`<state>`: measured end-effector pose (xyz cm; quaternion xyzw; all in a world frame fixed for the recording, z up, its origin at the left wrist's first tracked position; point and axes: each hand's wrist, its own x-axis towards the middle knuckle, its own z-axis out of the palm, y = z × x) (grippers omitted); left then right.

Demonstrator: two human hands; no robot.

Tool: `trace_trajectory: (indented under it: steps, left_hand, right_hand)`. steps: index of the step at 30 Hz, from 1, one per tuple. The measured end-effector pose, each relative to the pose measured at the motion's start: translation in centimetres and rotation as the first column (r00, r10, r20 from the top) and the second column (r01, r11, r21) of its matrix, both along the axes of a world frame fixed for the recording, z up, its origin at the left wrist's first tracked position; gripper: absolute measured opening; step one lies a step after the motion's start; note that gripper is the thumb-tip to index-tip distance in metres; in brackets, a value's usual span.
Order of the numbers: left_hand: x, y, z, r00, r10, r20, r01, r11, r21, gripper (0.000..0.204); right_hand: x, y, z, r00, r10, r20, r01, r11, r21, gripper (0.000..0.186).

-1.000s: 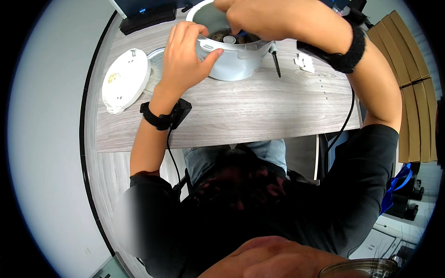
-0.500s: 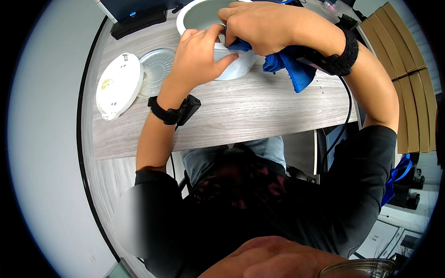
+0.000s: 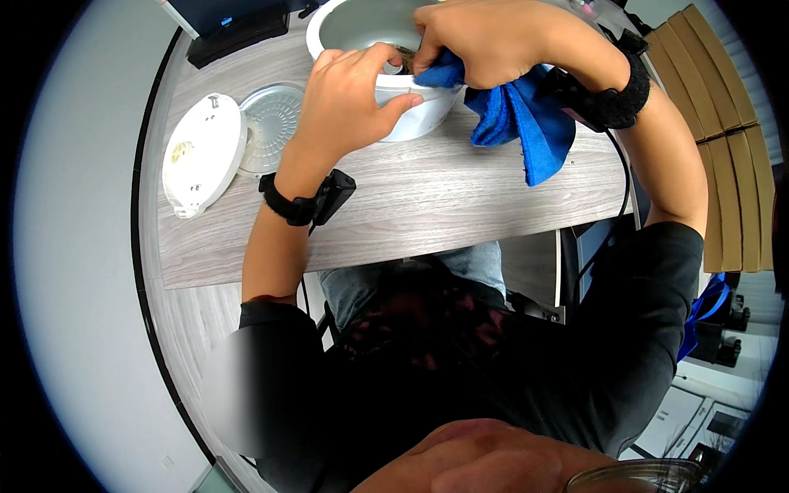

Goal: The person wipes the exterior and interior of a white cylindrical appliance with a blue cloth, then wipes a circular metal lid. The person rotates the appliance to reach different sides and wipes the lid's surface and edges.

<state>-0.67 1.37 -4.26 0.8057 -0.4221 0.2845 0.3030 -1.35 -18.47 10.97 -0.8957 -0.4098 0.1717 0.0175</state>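
The white pot [image 3: 419,123] is standing at the far side of the worktop [image 3: 411,193], its round mouth facing up, so no long axis is running through it one way or another. The left hand [image 3: 345,99] is gripping the near-left part of the rim, the fingers curling over the edge while the thumb is pressing along the outer wall. The right hand [image 3: 486,41] is pinching a blue cloth [image 3: 546,135] at the near-right part of the rim, just beside the left fingertips; this hand is the nearer one to the cloth. The cloth's bunched end is sitting at the rim, and its loose length is hanging down and out to the right, under the wrist; whether its tip is touching the worktop, I cannot tell.

To the left of the pot, a clear round tray [image 3: 279,123] is lying beyond the left wrist, with a white lid [image 3: 201,156] overlapping its left side. These are narrowing the room on that side. More room is opening between the pot and the near edge, and to the right below the cloth.
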Motion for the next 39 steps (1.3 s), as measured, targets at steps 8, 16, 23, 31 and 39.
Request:
trace_trajectory:
  steps: [8,16,23,31,39]
  left_hand:
    - [0.2,0.1,-0.3,1.000,0.007,0.006,-0.007,1.000,0.003,0.042]
    - [0.0,0.1,-0.3,1.000,-0.004,0.030,0.004,1.000,-0.013,0.037]
    - [0.1,-0.2,-0.4,0.999,-0.008,0.053,0.009,0.999,-0.032,0.035]
    - [0.2,-0.2,-0.3,0.996,0.002,0.092,-0.002,1.000,-0.005,0.033]
    - [0.2,0.0,-0.2,0.995,-0.009,0.099,0.007,1.000,0.013,0.034]
  right_hand:
    - [0.7,-1.0,0.1,0.999,0.023,-0.047,-0.024,0.999,-0.021,0.033]
    - [-0.8,-5.6,-2.8,0.930,-0.139,0.341,0.141,0.990,0.020,0.043]
    - [-4.1,-6.3,-6.0,0.807,-0.147,0.572,0.039,0.980,0.197,0.053]
    - [-6.7,-4.7,-8.5,0.748,-0.316,0.583,0.124,0.930,0.345,0.052]
    - [-2.2,-8.4,-8.6,0.651,-0.398,0.646,0.289,0.917,0.273,0.053]
